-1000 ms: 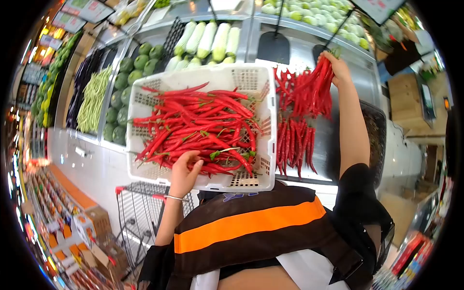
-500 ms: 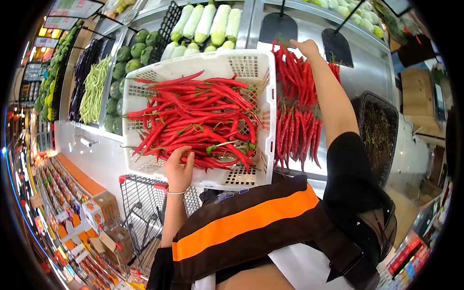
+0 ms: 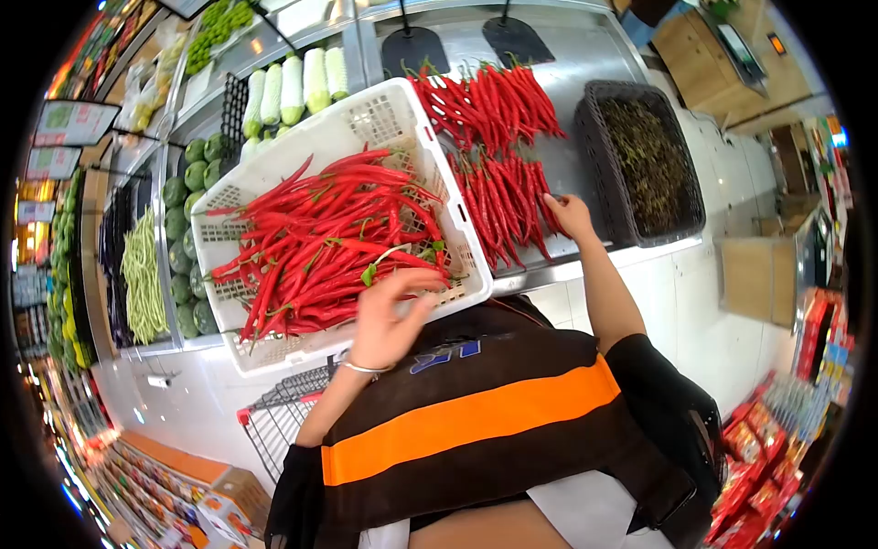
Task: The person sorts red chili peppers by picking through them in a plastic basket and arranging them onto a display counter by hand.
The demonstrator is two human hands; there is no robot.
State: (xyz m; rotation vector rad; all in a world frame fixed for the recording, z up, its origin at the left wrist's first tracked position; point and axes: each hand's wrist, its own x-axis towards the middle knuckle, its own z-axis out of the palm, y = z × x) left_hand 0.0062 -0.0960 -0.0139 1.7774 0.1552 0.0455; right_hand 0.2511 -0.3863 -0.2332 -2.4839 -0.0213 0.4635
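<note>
A white plastic crate point(image 3: 343, 117) holds a heap of red chili peppers point(image 3: 320, 238), some with green stems. My left hand point(image 3: 389, 320), slightly blurred, hovers over the crate's near edge with fingers apart and nothing visible in them. On the metal display counter point(image 3: 585, 73), to the crate's right, lie two rows of chilies, a far row point(image 3: 494, 105) and a near row point(image 3: 498, 206), stems pointing away from me. My right hand point(image 3: 572, 218) is at the right end of the near row, fingertips pinched on a chili there.
Right of the rows stands a dark woven basket point(image 3: 645, 165) of dried brownish stuff. Two black divider paddles point(image 3: 412, 53) are behind the rows. Pale gourds point(image 3: 293, 90), green melons point(image 3: 187, 192) and long beans point(image 3: 142, 279) lie leftward. A shopping cart point(image 3: 270, 430) stands below the crate.
My right hand has come from the far row to the near row's right end. My left hand has lifted off the chilies toward the crate's near edge. The view has turned rightward.
</note>
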